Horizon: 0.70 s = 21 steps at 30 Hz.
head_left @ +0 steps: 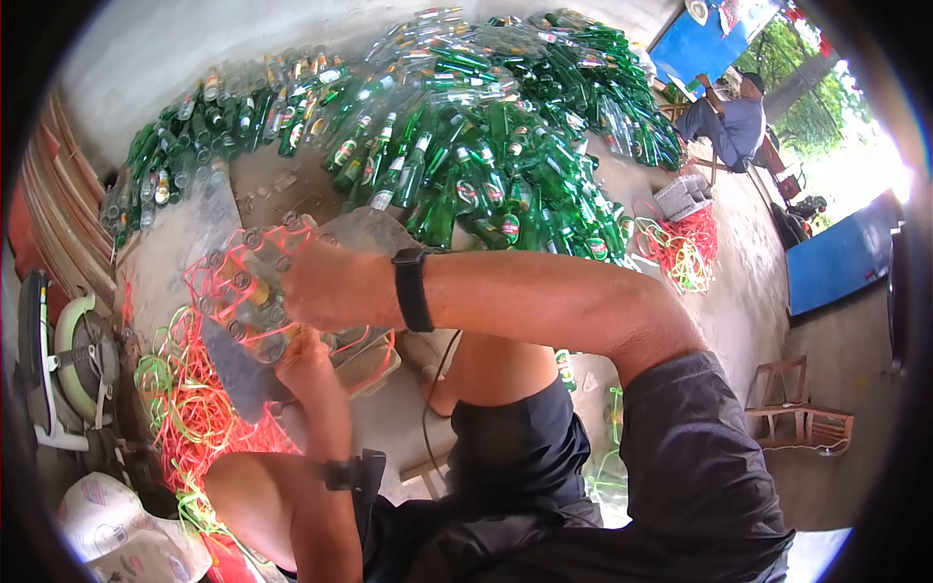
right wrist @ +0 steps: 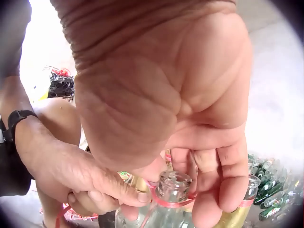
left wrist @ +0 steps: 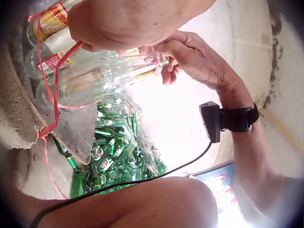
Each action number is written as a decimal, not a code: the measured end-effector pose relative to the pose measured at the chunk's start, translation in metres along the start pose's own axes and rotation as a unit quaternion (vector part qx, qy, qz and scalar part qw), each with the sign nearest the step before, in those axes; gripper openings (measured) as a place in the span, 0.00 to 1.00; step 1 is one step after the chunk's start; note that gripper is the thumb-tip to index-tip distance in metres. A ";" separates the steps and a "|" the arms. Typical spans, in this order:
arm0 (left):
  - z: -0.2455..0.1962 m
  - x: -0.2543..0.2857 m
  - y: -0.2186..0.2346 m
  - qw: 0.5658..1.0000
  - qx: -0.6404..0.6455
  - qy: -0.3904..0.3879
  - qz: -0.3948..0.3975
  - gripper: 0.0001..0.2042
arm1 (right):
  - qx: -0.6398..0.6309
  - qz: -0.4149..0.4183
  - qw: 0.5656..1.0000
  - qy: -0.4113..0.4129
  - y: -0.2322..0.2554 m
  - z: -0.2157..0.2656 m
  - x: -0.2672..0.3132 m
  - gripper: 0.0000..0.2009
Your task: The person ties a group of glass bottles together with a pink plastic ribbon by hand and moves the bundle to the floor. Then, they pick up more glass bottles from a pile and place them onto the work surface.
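Clear glass bottles (head_left: 255,316) (left wrist: 76,85) stand in a bundle laced round with red strap (head_left: 228,325) (left wrist: 57,90) at the necks. My left hand (head_left: 306,360) (left wrist: 137,21) (right wrist: 71,166) has its fingers curled on the red strap, a length of it coming out below the fist, and its thumb lies against a bottle neck. My right hand (head_left: 335,282) (left wrist: 199,61) (right wrist: 166,95) reaches over the bundle from the other side, fingers bent down round a bottle neck (right wrist: 173,187) where the strap (right wrist: 175,204) circles it. Its thumb tip is partly hidden.
A large heap of green and clear bottles (head_left: 476,146) lies by the wall. Tangled red and green strap (head_left: 194,418) lies beside my leg, more (head_left: 680,248) near a grey block (head_left: 682,197). A fan (head_left: 83,360) stands left; a seated person (head_left: 729,121) is back right.
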<state>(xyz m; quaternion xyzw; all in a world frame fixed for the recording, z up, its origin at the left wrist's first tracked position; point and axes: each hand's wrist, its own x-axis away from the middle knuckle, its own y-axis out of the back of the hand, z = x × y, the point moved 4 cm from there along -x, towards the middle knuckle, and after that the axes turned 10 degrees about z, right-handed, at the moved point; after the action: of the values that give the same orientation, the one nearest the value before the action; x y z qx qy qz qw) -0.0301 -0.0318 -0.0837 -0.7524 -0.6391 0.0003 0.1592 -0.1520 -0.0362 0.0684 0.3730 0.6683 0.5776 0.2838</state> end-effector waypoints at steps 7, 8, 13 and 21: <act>0.001 0.004 -0.001 1.000 -0.016 -0.008 0.012 0.15 | 0.058 0.044 0.997 0.015 0.006 0.004 0.003 0.04; 0.004 0.003 -0.003 0.999 -0.017 -0.047 0.022 0.13 | 0.081 0.000 0.996 0.037 0.006 0.006 0.001 0.04; -0.023 0.017 -0.018 0.996 -0.046 -0.063 0.043 0.10 | 0.146 0.107 0.980 0.085 0.016 0.002 0.000 0.06; -0.037 0.024 -0.030 1.000 -0.009 0.005 0.026 0.17 | 0.165 0.062 0.981 0.083 0.030 -0.006 -0.008 0.02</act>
<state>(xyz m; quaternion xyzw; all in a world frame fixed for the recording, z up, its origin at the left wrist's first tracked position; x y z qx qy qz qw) -0.0472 -0.0130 -0.0368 -0.7703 -0.6185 -0.0047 0.1554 -0.1471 -0.0445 0.0988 0.4062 0.7515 0.5044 0.1260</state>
